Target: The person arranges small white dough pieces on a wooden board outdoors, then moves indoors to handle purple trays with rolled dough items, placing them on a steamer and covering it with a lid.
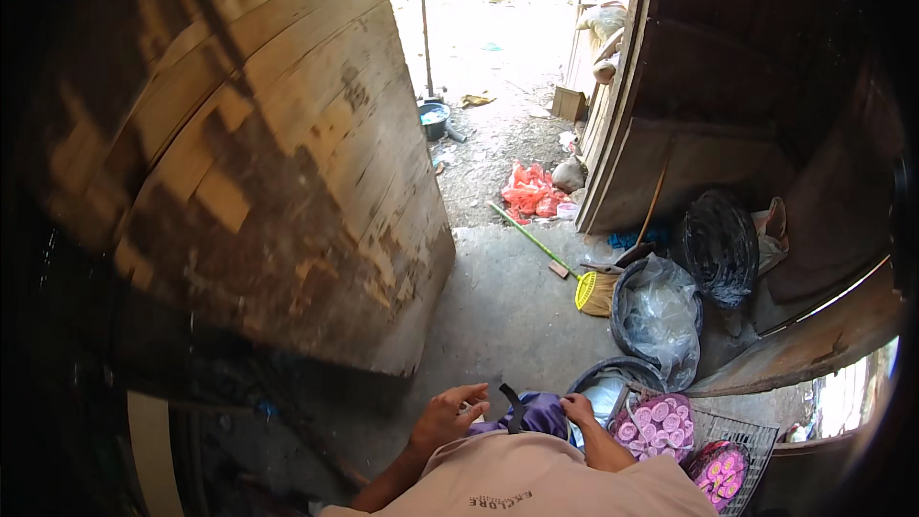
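A shiny purple cloth (pixel 544 412) shows at my waist, just past the hem of my beige shirt (pixel 517 471). Across it a dark strap (pixel 514 408) sticks up, its lower end hidden by the shirt. To the left of the cloth is my left hand (pixel 450 417), its fingers loosely bent and apart, with nothing visible in it. My right hand (pixel 578 410) is closed at the cloth's right edge and seems to pinch it. Beside that hand lie a bag of pink rolled items (pixel 661 421) and a second pink bundle (pixel 720 472).
A worn wooden door (pixel 325 182) stands ajar on the left. A broom (pixel 595 293) lies on the concrete floor (pixel 498 297) near a plastic-lined tub (pixel 661 311) and a black basin (pixel 720 247). Red plastic bags (pixel 532 193) lie by the doorway. A grey crate (pixel 751 440) sits lower right.
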A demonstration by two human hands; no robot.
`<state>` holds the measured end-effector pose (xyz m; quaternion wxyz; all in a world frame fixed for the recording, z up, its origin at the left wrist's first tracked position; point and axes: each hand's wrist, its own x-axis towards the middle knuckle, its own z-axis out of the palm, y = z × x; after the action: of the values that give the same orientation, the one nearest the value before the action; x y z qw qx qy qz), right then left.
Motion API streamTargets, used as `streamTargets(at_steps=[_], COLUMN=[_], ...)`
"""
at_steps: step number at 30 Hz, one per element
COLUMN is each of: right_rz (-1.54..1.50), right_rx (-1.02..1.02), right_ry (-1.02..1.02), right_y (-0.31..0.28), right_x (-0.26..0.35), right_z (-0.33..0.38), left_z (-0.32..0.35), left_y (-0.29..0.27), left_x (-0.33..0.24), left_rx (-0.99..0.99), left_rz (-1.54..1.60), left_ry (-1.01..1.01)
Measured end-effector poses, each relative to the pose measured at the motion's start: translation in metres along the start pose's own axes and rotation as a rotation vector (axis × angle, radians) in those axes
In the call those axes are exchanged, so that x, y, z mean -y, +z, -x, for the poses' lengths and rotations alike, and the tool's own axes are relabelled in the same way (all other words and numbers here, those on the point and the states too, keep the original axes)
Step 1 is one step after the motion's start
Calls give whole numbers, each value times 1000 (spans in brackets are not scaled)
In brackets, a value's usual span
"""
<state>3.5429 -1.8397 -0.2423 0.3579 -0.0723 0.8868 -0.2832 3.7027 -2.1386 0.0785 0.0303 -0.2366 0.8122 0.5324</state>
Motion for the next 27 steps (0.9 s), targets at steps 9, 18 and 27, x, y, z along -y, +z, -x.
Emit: streamTargets(at_steps=[9, 18, 27], right_rz=[245, -9, -173], right_rx=[189, -64, -42], right_ry=[470, -55, -221], right_y=[-58, -169, -225], right_x=[32, 258, 457], right_z=[-144, -485, -708], left_z=[-280, -494, -706], left_y=[-87, -140, -243], left_x=[2, -71, -46], left_rx=[21, 33, -121], left_rz=[71, 129, 89], left_ry=[10, -5, -168])
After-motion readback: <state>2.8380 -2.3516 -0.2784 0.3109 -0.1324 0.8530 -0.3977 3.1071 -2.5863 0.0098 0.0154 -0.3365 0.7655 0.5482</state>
